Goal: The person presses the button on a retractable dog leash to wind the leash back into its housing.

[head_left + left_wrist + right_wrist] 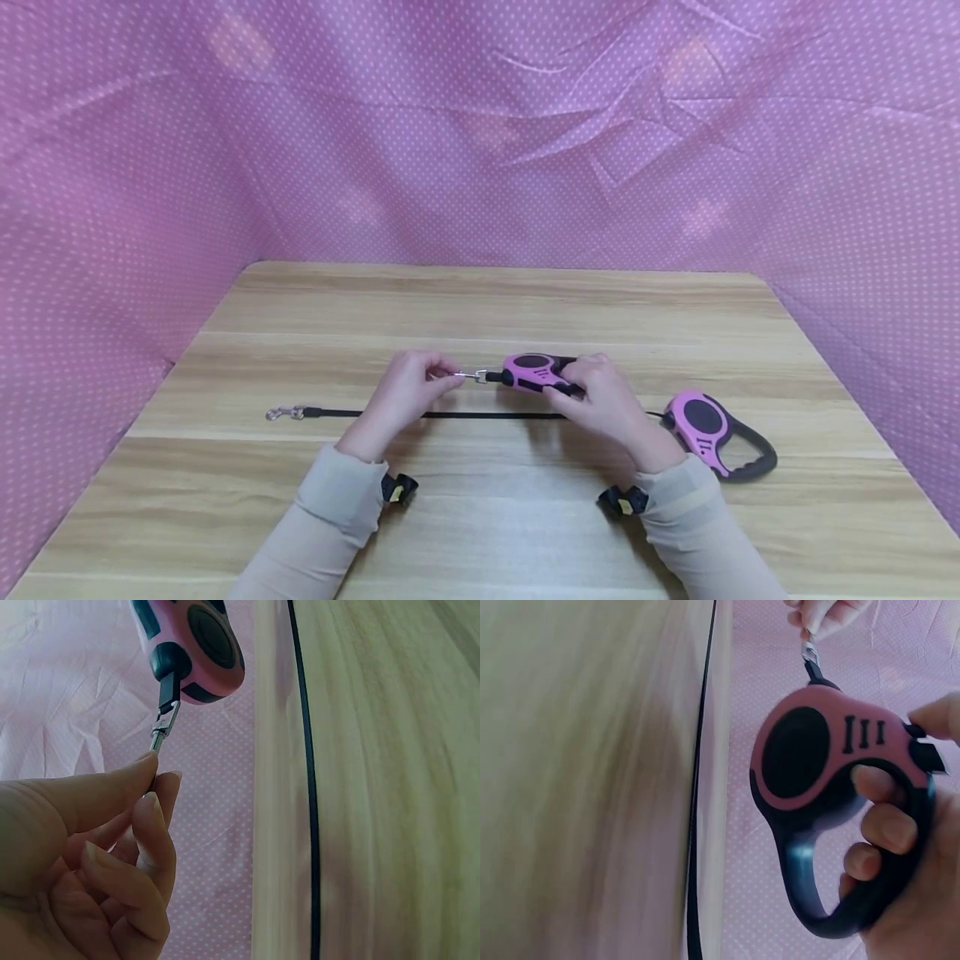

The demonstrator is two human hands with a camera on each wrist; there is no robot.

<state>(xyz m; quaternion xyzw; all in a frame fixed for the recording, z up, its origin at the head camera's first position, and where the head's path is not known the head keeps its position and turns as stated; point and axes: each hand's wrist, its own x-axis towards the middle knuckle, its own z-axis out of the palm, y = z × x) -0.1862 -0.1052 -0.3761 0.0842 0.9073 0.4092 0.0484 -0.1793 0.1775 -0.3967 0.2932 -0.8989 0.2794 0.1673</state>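
My right hand [606, 402] grips the black handle of a pink and black retractable dog leash [799, 750]. Its fingers curl through the handle loop, and the thumb lies by the black button at the top. At the leash's front end, my left hand [408, 390] pinches the silver snap hook [158, 739] between thumb and fingers. Only a short piece of black strap shows between hook and casing. Below the hands, a second pink and black retractable leash [697, 421] lies on the table at the right, its black strap [487, 415] drawn out leftward to a silver snap hook [285, 412].
The wood-grain table [487, 308] lies under both hands. Pink dotted cloth [480, 167] hangs behind it and along both sides. Each wrist wears a small black camera [400, 488].
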